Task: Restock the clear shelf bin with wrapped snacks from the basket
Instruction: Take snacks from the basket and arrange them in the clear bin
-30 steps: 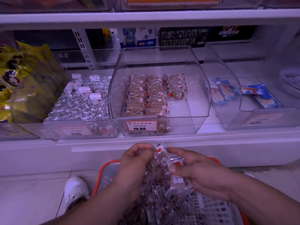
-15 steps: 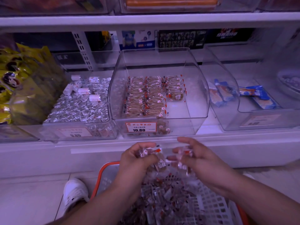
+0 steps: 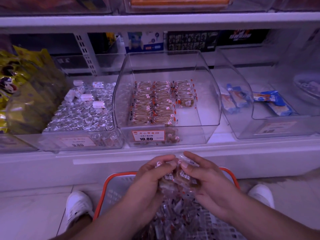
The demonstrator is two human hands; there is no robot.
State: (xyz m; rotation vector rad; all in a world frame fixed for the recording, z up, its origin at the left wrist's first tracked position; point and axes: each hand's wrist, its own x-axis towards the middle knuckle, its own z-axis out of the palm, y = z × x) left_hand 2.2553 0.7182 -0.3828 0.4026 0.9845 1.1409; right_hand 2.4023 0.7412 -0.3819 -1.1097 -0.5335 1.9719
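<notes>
Gripping a small cluster of clear-wrapped brown snacks [image 3: 180, 177] together, left hand [image 3: 152, 177] and right hand [image 3: 206, 181] hover above the orange-rimmed plastic basket [image 3: 110, 184]; the clear plastic shelf bin [image 3: 207, 104] above looks part-filled, its right side bare, many snacks remaining.

Two hands show: the left hand [image 3: 149, 177] and the right hand [image 3: 206, 179], thumbs nearly touching, together gripping a small bunch of wrapped snacks [image 3: 178, 177]; how many they hold cannot be told. One red-rimmed basket [image 3: 230, 174] sits beneath the hands, its loose snacks too many to count. Above and beyond the hands stands one clear shelf bin [image 3: 166, 94] holding three rows of snacks, with one price label [image 3: 148, 135] on its front. Two white shoes show: one shoe [image 3: 78, 207] left of the left hand, another shoe [image 3: 261, 194] right of the right hand. Two blue packets [image 3: 271, 103] lie up right of the right hand.
</notes>
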